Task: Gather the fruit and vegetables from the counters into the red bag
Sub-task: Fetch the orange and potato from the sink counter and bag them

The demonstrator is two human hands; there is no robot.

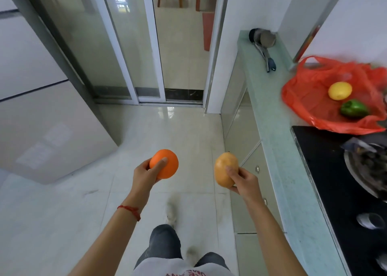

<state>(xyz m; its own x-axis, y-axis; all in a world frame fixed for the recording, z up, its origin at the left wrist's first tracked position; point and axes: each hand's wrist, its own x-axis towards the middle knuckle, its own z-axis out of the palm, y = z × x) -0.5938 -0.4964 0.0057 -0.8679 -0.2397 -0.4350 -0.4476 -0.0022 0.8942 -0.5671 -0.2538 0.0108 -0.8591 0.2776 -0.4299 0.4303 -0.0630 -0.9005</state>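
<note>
Carrying one piece of produce in each hand, the person stands on the pale tiled floor, partway through the task. The left hand has its grip clamped round a round bright orange fruit, thumb across its front. The right hand has its grip clamped round a yellow-orange oval mango, fingers curled under it. Both are held over the floor, well apart from the crumpled red plastic bag, which lies open on the pale green surface to the right. A round yellow lemon and a glossy green bell pepper rest on the bag's plastic; whether they sit properly inside cannot be told. Judgement: two items gathered, two in transit and not yet deposited. Other counters are out of view, so what else remains is unknown.
</note>
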